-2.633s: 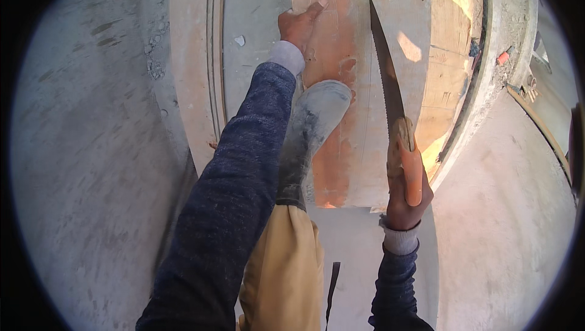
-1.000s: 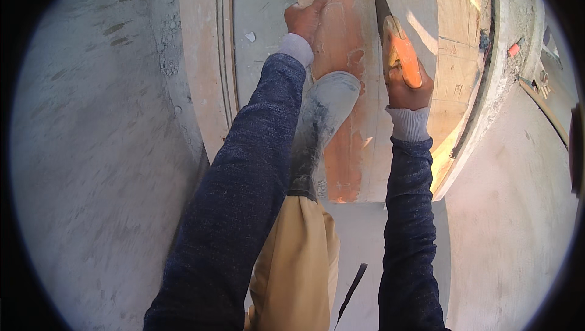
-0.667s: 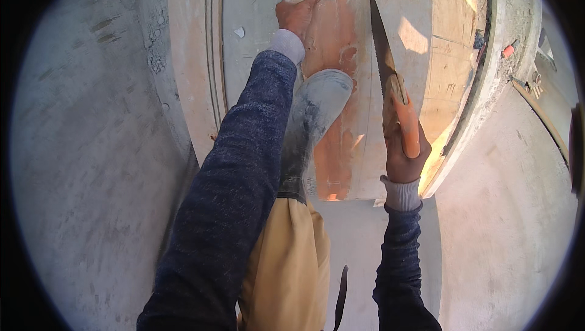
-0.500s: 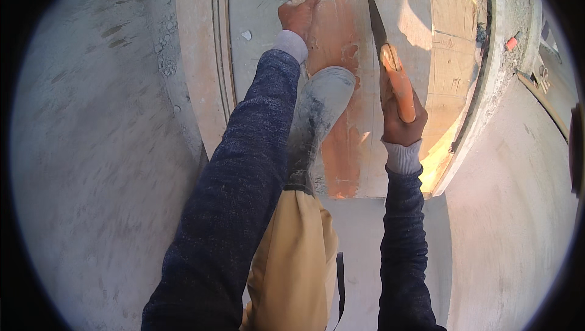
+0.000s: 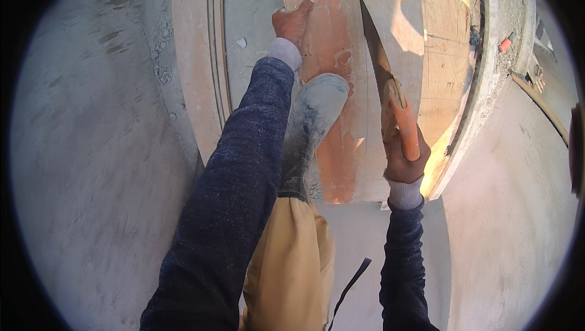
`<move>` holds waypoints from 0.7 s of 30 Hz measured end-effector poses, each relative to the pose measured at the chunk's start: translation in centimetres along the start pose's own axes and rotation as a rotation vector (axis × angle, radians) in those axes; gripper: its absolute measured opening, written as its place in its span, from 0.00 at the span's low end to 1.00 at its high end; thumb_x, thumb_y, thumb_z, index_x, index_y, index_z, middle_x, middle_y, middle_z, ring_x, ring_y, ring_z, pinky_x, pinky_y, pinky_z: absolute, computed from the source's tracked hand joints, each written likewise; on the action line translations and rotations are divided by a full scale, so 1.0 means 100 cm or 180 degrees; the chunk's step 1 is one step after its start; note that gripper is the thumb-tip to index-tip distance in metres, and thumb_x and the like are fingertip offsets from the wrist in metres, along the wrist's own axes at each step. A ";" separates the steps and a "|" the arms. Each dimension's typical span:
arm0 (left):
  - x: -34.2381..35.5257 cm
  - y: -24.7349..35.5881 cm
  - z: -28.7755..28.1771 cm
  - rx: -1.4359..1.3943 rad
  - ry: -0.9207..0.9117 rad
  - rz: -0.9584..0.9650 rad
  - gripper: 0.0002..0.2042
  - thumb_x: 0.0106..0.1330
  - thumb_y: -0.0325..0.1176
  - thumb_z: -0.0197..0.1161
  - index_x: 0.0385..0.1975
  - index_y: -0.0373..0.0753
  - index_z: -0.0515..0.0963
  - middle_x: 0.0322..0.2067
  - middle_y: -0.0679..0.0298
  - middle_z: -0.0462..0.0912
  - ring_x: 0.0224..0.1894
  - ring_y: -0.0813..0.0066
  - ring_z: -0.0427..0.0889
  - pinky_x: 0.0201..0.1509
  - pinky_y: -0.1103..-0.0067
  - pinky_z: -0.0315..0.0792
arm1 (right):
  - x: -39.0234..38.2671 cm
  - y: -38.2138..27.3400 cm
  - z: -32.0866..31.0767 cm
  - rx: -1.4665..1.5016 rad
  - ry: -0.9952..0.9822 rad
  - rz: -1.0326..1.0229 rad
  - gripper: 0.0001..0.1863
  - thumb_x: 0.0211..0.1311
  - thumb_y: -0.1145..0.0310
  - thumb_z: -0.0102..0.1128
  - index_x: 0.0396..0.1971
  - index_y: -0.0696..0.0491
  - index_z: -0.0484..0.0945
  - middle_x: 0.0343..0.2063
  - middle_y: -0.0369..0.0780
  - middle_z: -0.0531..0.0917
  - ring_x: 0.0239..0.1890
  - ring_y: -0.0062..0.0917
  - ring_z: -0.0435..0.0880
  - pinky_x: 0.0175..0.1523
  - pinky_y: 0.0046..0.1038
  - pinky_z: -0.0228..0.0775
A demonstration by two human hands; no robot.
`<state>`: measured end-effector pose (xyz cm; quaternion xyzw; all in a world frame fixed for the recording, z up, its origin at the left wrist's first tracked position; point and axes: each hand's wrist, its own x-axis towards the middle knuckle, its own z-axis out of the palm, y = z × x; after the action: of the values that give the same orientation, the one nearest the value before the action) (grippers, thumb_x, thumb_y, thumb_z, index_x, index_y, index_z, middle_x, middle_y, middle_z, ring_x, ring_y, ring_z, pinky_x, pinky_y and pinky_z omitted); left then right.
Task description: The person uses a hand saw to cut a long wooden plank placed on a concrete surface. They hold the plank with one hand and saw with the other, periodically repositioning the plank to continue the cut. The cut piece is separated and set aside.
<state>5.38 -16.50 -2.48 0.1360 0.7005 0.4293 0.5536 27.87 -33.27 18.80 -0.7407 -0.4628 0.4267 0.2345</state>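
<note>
Rough grey concrete floor [image 5: 91,148] fills the left of the frame, beside a dusty, long panel [image 5: 192,38]. At upper centre, my left hand [image 5: 291,25] is closed on the edge of a plywood board [image 5: 336,41], thumb on top, fingertips hidden; I judge that this grip steadies the sheet. Just below, my rounded, cement-smeared boot [image 5: 320,102] rests across the same edge, probably adding weight. The board spans the middle, flat and worn, with a patchy orange band. Right of centre, my right hand [image 5: 403,163] wraps fully round the orange handle of a handsaw [image 5: 378,50]; its long, tapering, toothed blade points to the upper centre, seemingly in line with a thin dark slit. Further right are sunlit, scratched timber [image 5: 448,69] and, at upper right, a small red object [image 5: 505,45].
</note>
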 end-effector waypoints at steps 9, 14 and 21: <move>-0.004 0.010 0.012 0.0277 0.0114 -0.0011 0.24 0.52 0.39 0.79 0.41 0.25 0.81 0.37 0.50 0.86 0.37 0.63 0.86 0.45 0.71 0.80 | 0.081 0.016 0.035 -0.0172 0.0073 -0.0020 0.15 0.63 0.77 0.57 0.49 0.62 0.79 0.29 0.45 0.85 0.30 0.27 0.84 0.36 0.27 0.75; 0.006 0.012 0.000 0.0289 0.0130 0.0246 0.25 0.52 0.38 0.79 0.44 0.25 0.80 0.39 0.51 0.86 0.37 0.63 0.86 0.45 0.72 0.80 | -0.019 0.001 0.009 -0.0047 0.0134 -0.0282 0.18 0.68 0.73 0.55 0.55 0.62 0.78 0.46 0.49 0.86 0.47 0.33 0.87 0.49 0.29 0.79; -0.002 0.002 0.003 -0.0073 -0.0064 -0.0277 0.26 0.53 0.38 0.79 0.46 0.25 0.80 0.41 0.53 0.86 0.38 0.65 0.86 0.46 0.73 0.79 | -0.016 -0.001 0.000 0.0056 0.0021 0.0337 0.17 0.67 0.75 0.54 0.54 0.66 0.76 0.40 0.47 0.85 0.41 0.29 0.86 0.44 0.29 0.81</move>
<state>5.65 -16.42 -2.24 0.1033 0.6952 0.4115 0.5803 27.49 -34.62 19.57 -0.7635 -0.4185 0.4401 0.2196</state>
